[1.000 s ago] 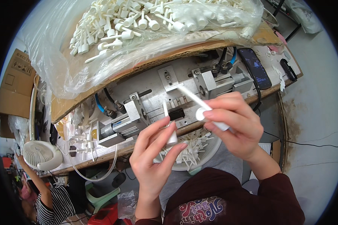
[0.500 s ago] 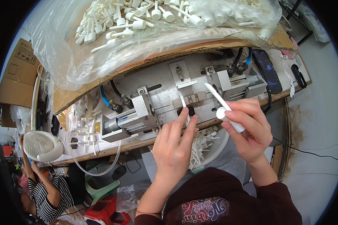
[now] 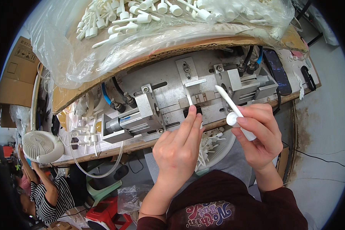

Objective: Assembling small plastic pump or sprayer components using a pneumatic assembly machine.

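My right hand (image 3: 261, 134) is closed on a white plastic capped stick (image 3: 228, 99), its thin end pointing up and away to the left. A round white cap end (image 3: 232, 119) shows beside the fingers; whether it belongs to a second piece I cannot tell. My left hand (image 3: 176, 153) reaches over the metal fixture (image 3: 197, 99) with its fingers stretched out. Its fingertips touch or nearly touch the near end of a white stick (image 3: 188, 96) lying in the fixture, and the hand hides the rest of that stick.
Metal cylinder clamps flank the fixture, one at left (image 3: 136, 120) and one at right (image 3: 245, 86). Heaped white capped sticks (image 3: 142, 17) lie on plastic over cardboard (image 3: 161, 51). A basket (image 3: 228, 147) holds white pieces below the bench. A phone (image 3: 276, 73) and small fan (image 3: 43, 147) are nearby. Another person (image 3: 51, 197) works at lower left.
The bench has shifted slightly in view. My left fingers have drawn closer together at the near end of the stick in the fixture. My right hand keeps its hold on the capped stick.
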`<state>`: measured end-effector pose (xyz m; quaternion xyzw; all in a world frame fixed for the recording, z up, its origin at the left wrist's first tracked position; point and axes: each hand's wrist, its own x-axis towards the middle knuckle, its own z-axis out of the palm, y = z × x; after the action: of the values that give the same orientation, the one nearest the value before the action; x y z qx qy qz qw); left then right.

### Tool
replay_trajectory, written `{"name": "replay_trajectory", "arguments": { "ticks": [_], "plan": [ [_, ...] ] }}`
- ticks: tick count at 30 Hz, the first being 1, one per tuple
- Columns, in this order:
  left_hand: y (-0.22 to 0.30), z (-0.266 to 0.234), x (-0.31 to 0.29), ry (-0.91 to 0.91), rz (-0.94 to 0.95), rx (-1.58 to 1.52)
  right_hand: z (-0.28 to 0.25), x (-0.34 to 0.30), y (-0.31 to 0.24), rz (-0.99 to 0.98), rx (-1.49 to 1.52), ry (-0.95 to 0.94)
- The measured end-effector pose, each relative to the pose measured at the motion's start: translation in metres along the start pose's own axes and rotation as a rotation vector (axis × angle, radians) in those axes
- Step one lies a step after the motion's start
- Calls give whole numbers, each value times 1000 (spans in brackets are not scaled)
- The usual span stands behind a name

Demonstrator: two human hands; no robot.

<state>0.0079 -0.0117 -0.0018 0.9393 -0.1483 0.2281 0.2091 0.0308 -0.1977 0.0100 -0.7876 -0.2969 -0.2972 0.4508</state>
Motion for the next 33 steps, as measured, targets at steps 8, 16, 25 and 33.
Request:
{"name": "replay_trajectory", "arguments": {
  "ticks": [8,16,25,33],
  "plan": [
    [0,-13,-11,-227,-444,-1245,3,-7,-10,-39,5,-90],
    [3,-11,-22,-114,-748,-1644,13,-8,-9,-244,-100,-225],
    [-4,1,-10,87,-25,-210,-30,-7,-3,335,186,-104],
    [-5,-1,3,-16,72,16,-7,-3,-20,615,550,-25]
  ]
}}
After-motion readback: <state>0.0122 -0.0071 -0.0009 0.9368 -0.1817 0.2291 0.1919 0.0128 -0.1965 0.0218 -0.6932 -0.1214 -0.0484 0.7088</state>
